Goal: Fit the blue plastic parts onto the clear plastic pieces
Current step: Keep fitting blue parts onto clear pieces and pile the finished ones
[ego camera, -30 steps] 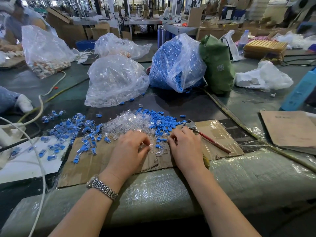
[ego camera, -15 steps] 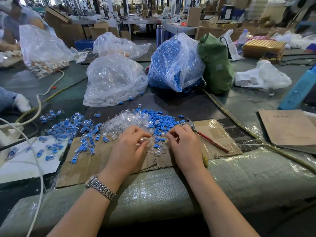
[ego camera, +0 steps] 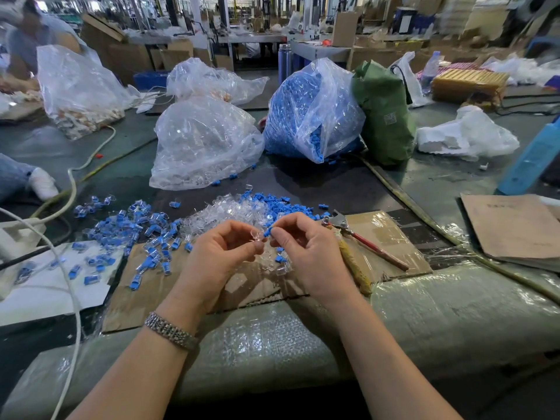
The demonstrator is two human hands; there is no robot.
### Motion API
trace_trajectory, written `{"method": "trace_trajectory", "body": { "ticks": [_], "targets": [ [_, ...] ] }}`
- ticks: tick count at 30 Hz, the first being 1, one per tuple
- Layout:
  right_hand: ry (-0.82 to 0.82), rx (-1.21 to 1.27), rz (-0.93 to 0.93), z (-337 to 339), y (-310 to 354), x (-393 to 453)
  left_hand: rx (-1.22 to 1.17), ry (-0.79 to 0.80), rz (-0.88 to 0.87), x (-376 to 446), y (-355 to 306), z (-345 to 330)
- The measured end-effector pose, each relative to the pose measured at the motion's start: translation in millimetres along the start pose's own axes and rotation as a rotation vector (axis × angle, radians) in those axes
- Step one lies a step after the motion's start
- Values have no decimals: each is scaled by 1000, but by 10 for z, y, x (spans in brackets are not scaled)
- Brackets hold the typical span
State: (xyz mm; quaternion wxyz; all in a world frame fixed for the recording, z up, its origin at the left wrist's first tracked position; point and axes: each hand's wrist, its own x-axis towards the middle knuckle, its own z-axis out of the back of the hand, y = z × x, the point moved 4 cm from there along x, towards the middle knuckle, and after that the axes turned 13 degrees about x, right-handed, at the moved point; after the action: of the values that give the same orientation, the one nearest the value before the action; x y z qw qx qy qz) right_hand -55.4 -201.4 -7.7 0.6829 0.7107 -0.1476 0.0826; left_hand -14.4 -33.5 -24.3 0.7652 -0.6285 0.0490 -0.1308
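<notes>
My left hand pinches a small clear plastic piece between thumb and fingers. My right hand pinches a small blue plastic part right beside it, the two nearly touching above the cardboard sheet. Behind my hands lies a pile of loose clear pieces and a pile of loose blue parts. To the left spreads a heap of assembled blue-and-clear pieces.
Red-handled pliers lie just right of my right hand. Farther back stand a bag of clear pieces, a bag of blue parts and a green bag. White cables run at the left. Another person sits at far left.
Both hands have lifted off the piles on the cardboard. The left now holds a clear piece and the right a blue part, brought together in front of me.
</notes>
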Motion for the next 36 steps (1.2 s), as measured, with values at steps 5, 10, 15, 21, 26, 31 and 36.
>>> {"method": "trace_trajectory", "body": {
  "ticks": [5, 10, 15, 21, 26, 31, 36],
  "targets": [
    [46, -53, -9, -19, -4, -7, 6, 22, -20, -17, -24, -1],
    [51, -159, 39, -42, -17, -5, -18, 57, -17, -32, -52, -10],
    [83, -185, 72, -8, 32, 9, -151, 116, 49, -42, -45, -5],
    [148, -218, 107, -25, 75, 19, -151, 132, 69, -51, -55, -12],
    [153, -230, 104, -11, 86, 18, -131, 134, 65, -51, -59, 0],
    [-122, -422, -9, 347, 66, 62, -179, 134, 74, -38, -26, 11],
    [-191, -1239, -556, 813, -44, 57, -213, 123, 78, -20, -2, 2]
  ]
}}
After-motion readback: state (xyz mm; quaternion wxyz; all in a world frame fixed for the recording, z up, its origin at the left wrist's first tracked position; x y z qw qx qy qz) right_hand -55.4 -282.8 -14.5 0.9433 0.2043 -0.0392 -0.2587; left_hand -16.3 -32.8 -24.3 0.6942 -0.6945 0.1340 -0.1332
